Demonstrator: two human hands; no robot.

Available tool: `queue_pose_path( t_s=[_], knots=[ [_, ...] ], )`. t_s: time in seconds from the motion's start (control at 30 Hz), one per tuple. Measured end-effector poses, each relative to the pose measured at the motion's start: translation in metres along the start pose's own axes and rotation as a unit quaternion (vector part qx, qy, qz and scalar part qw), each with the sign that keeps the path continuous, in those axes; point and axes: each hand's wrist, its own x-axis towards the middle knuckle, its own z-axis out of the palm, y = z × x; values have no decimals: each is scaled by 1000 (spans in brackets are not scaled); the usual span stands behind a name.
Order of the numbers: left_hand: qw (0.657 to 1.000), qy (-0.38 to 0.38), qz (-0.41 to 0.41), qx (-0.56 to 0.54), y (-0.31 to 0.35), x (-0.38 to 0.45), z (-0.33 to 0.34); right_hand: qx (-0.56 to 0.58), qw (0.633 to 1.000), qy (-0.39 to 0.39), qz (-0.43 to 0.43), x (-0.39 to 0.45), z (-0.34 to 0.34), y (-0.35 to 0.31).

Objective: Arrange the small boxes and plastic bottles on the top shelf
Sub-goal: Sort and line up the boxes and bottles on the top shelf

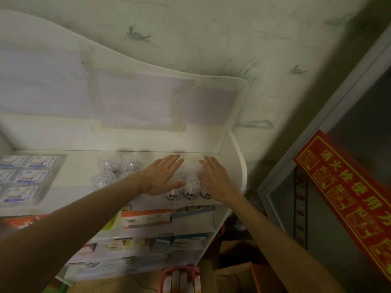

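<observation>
Your left hand [163,175] and right hand [215,176] lie flat with straight fingers, holding nothing, on either side of the plastic bottles [191,187]. This group stands at the front edge of the top shelf [240,172], near its right corner. The bottles are between your palms, equally near to both.

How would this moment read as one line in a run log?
left hand: flat, open | right hand: flat, open | between them: plastic bottles | place: top shelf, right end

Single head-worn wide-angle view, close, angled forward at the top shelf [84,166] from just below it.
</observation>
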Motion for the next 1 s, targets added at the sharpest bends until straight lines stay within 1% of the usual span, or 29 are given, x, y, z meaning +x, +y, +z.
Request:
queue_pose_path(
  t_s=[0.1,0.23,0.43,0.5,0.67,0.9,1.0],
  knots=[
    [1000,-20,-3,-1,4,0,1,7,1000,21,-1,1,1,-1],
    [1000,-19,-6,-6,8,0,4,18,999,38,-10,0,3,-2],
    [999,-30,-13,5,10,0,2,48,999,13,9,-1,1,-4],
    [999,-30,-15,8,10,0,2,84,996,19,22,0,-2,-5],
    [999,-12,-31,-10,6,-1,3,188,977,77,63,-2,-11,-4],
    [998,-23,-54,1,1,-2,6,150,986,24,64,-8,-7,10],
    [998,-25,-59,2,1,-1,6,143,987,22,65,-10,-4,10]
  ],
)
